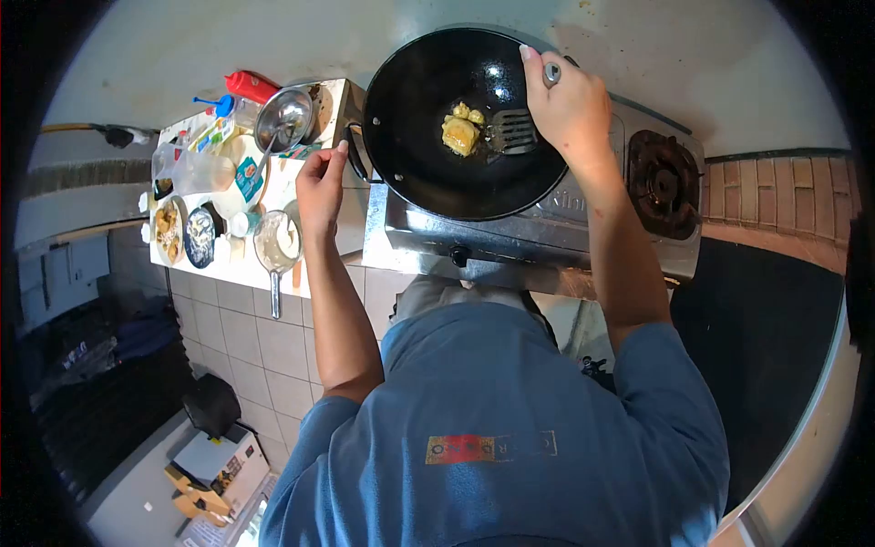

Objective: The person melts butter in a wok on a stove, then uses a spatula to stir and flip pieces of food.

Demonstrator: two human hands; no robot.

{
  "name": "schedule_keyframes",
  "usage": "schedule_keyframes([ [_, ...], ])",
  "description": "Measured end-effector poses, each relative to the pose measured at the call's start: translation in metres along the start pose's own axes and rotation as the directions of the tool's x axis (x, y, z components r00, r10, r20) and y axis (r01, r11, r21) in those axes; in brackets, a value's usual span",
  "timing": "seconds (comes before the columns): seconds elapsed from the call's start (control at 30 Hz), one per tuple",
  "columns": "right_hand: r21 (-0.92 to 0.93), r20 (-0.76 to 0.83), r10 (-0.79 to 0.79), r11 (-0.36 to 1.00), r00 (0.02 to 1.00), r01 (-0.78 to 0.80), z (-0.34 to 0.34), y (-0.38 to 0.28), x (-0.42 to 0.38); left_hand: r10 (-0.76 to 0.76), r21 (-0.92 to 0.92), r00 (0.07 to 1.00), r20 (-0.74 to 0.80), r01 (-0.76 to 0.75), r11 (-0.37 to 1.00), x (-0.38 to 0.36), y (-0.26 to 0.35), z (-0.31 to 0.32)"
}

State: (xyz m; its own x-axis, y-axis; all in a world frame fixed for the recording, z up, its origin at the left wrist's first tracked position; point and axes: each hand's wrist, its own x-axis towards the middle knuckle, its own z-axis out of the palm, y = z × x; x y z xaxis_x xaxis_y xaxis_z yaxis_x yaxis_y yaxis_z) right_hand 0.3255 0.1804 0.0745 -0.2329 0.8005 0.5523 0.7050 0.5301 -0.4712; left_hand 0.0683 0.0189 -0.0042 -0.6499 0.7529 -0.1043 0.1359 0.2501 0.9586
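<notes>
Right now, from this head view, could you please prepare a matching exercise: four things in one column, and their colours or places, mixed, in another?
Things:
1. wok
2. spatula
3. food
4. shirt

Colours or places:
A. yellow, inside the wok
B. blue
C. black, on the stove
D. held in the right hand

Right pairs: 1-C, 2-D, 3-A, 4-B

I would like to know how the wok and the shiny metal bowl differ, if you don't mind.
The wok is black, while the metal bowl is silver-coloured. The wok looks far wider than the bowl. The wok sits on the stove, whereas the bowl is off to the stove's left. Both are round and open-topped.
</notes>
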Motion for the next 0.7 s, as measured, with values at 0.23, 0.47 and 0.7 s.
schedule_keyframes([
  [0.23, -0.007, -0.034, 0.1, 0.995, 0.994, -0.1, -0.001, -0.016, -0.001, -0.06, -0.098, 0.966, 0.252, 0.087, 0.991, 0.023, -0.009, -0.011],
  [0.47, -0.141, -0.021, 0.097, 0.985, 0.995, -0.099, 0.001, -0.009, -0.013, 0.035, 0.01, 0.934, 0.356, -0.041, 0.999, 0.021, 0.008, -0.015],
  [0.7, -0.03, -0.236, 0.336, 0.935, 0.912, -0.353, 0.002, -0.034, -0.041, 0.084, -0.115, 0.961, 0.262, -0.056, 0.992, 0.015, -0.001, -0.01],
])
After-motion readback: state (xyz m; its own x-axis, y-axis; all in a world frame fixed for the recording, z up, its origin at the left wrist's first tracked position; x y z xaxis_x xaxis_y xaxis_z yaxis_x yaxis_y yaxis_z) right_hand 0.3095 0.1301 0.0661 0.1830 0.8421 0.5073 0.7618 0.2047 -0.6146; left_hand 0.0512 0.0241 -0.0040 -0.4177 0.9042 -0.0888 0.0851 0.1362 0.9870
